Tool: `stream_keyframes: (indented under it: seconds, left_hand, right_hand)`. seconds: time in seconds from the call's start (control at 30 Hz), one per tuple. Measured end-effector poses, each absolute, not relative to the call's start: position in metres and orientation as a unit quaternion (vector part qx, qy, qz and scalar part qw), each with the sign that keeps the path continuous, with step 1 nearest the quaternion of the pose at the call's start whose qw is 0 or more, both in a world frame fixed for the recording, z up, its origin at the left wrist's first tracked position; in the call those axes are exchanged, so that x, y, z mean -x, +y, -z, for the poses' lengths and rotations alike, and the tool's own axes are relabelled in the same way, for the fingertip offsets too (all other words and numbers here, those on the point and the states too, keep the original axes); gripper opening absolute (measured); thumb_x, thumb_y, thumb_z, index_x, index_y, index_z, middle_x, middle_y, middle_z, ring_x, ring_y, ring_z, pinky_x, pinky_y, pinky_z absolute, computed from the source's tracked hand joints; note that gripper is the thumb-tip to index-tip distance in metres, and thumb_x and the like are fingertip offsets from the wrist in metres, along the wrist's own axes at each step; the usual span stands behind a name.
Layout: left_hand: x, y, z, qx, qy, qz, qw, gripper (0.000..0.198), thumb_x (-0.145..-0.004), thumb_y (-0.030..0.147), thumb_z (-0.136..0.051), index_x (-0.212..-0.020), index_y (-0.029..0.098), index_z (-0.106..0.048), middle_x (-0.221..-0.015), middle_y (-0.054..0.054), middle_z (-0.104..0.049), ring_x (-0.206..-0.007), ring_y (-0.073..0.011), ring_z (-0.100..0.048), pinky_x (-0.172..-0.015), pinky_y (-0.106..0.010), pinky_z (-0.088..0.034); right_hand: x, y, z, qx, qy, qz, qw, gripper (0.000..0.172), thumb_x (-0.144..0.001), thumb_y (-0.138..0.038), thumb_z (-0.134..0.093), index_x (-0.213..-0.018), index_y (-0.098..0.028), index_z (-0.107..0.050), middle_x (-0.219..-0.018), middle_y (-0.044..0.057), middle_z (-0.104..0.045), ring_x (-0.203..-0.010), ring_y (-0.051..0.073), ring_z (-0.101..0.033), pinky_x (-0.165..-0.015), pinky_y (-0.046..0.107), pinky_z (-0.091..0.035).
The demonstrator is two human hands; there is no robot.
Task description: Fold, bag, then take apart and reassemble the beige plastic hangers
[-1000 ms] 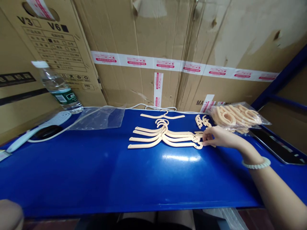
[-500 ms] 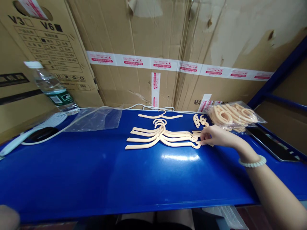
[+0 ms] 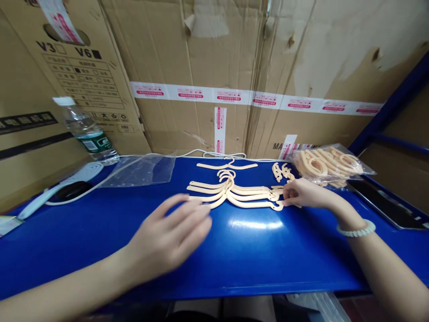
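Several cream plastic clothes hangers [image 3: 248, 205] lie stacked in a fanned row on the blue table, their hooks bunched at the middle. Small hook-shaped pieces sit at the right ends of the arms. My right hand [image 3: 303, 196] is closed at those ends, its thumb and fingers pinching a small hook piece [image 3: 277, 205]. Blurred by motion, my left hand [image 3: 177, 235] hovers over the left arms with its fingers stretched out and holds nothing I can see. It covers the tips of the nearest hangers. Behind the stack lies a single hanger [image 3: 214, 167].
Loose small hook pieces [image 3: 276, 171] lie right of the single hanger. A clear bag of cream parts [image 3: 328, 163] and a dark phone-like slab [image 3: 385, 203] are at the right. At the left are a water bottle [image 3: 92, 138], a plastic bag [image 3: 140, 172] and a cable. Cardboard [image 3: 201, 125] stands behind.
My left hand has come in from the lower left corner to the left arms of the hangers. My right hand keeps its pinch at the right ends. The view has shifted slightly.
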State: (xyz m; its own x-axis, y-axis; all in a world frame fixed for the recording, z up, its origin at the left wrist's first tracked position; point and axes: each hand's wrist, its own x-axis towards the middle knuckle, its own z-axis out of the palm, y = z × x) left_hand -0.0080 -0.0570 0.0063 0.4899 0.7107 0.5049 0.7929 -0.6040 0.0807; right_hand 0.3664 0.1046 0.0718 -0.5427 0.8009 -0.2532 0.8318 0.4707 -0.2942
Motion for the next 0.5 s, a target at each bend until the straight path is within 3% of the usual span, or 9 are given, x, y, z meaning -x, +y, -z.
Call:
stream_keyframes:
  seconds: [0.13,0.3,0.5]
  left_hand:
    - [0.007,-0.023,0.009,0.827,-0.536,0.145,0.089,0.058,-0.1,0.053,-0.041,-0.145,0.016,-0.048,-0.151,-0.017,-0.05,-0.143,-0.041,-0.039,-0.111,-0.064,-0.036]
    - [0.017,0.008,0.027,0.82,-0.551,0.144,0.058,0.05,-0.104,0.043,-0.032,-0.15,0.024,-0.041,-0.156,-0.011,-0.043,-0.145,-0.0358,-0.036,-0.112,-0.061,-0.036]
    - [0.02,0.026,0.027,0.832,-0.509,0.219,0.019,0.049,-0.102,0.038,-0.035,-0.144,0.017,-0.047,-0.137,-0.018,-0.053,-0.128,-0.0329,-0.052,-0.108,-0.054,-0.044]
  right_hand:
    - [-0.365,0.104,-0.072,-0.478,0.855,0.199,0.037,0.027,-0.072,-0.045,-0.066,-0.069,-0.019,-0.064,-0.058,0.003,-0.067,-0.056,0.019,-0.062,-0.053,0.027,-0.042]
    - [-0.369,0.106,-0.071,-0.484,0.85,0.204,0.048,0.026,-0.073,-0.045,-0.067,-0.069,-0.019,-0.063,-0.061,0.004,-0.068,-0.057,0.02,-0.062,-0.053,0.027,-0.042]
    - [-0.373,0.109,-0.069,-0.491,0.854,0.167,0.054,0.022,-0.073,-0.041,-0.065,-0.07,-0.02,-0.063,-0.063,0.004,-0.068,-0.058,0.02,-0.062,-0.053,0.028,-0.041]
